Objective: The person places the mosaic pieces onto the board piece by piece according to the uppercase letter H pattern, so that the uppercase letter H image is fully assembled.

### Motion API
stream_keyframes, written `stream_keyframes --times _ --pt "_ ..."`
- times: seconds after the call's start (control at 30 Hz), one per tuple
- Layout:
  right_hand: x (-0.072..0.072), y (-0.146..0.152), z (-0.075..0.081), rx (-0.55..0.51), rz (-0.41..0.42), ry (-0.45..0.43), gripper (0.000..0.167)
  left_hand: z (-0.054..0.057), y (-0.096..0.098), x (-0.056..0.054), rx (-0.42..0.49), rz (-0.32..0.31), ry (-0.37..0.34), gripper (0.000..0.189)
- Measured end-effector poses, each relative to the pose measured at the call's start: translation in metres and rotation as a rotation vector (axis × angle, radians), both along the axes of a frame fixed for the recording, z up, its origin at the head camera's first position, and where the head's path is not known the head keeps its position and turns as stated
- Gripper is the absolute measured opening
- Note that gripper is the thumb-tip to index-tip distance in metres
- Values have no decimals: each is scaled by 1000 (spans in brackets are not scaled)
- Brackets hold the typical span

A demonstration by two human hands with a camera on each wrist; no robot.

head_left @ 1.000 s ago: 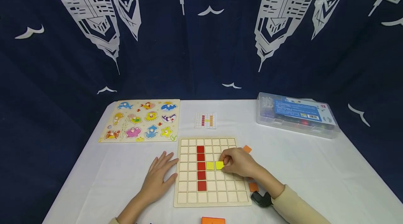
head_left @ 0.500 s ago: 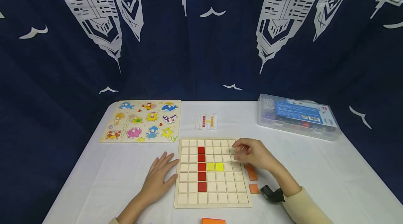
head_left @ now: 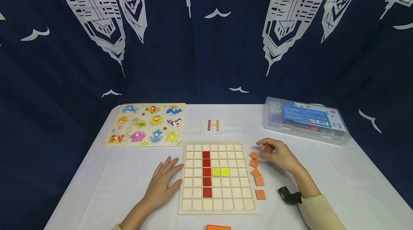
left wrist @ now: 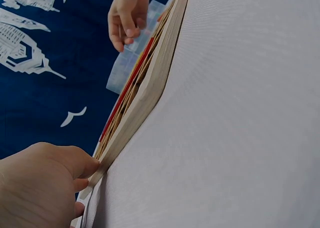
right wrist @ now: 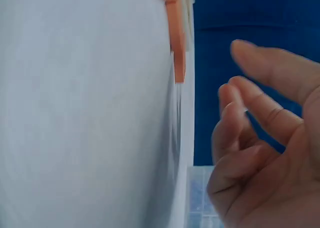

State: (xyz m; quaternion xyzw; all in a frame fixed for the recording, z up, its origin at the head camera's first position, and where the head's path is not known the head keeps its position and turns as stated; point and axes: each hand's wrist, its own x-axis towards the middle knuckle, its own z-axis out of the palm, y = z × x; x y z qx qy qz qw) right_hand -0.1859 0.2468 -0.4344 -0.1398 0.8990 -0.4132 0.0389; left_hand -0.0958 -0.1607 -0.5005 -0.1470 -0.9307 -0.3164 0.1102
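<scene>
A wooden grid board point(head_left: 198, 211) lies on the table, with a column of red square tiles point(head_left: 206, 172) and two yellow tiles point(head_left: 224, 172) side by side to the column's right. My left hand point(head_left: 162, 186) lies flat at the board's left edge, fingers extended and touching it. In the left wrist view, its fingertips point(left wrist: 90, 164) meet the board's side. Several orange tiles point(head_left: 259, 181) lie in a loose column along the board's right side. Beside the topmost of these hovers my right hand point(head_left: 278, 154), its fingers loosely bent and holding nothing.
A pattern card point(head_left: 211, 125) lies behind the board. At the back left is a sea-animal peg puzzle point(head_left: 145, 124), and at the back right a clear plastic case point(head_left: 304, 120). Part of an orange object point(head_left: 218, 227) shows at the front edge of view.
My right hand has let go of the second yellow tile, now lying in a cell, and moved right off the board to the orange tiles. My left hand stays in place.
</scene>
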Motion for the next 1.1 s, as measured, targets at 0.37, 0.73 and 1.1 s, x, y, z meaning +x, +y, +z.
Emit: stream_keyframes --times 0.37,0.73,1.1 --pt "-6 4 -17 -65 18 -45 38 0 -1 1 -1 1 -16 46" --pt "-8 3 -28 -27 47 -37 35 -1 0 0 -10 4 4 47" --pt "-6 1 -33 45 53 23 33 0 -1 0 -4 2 -16 46"
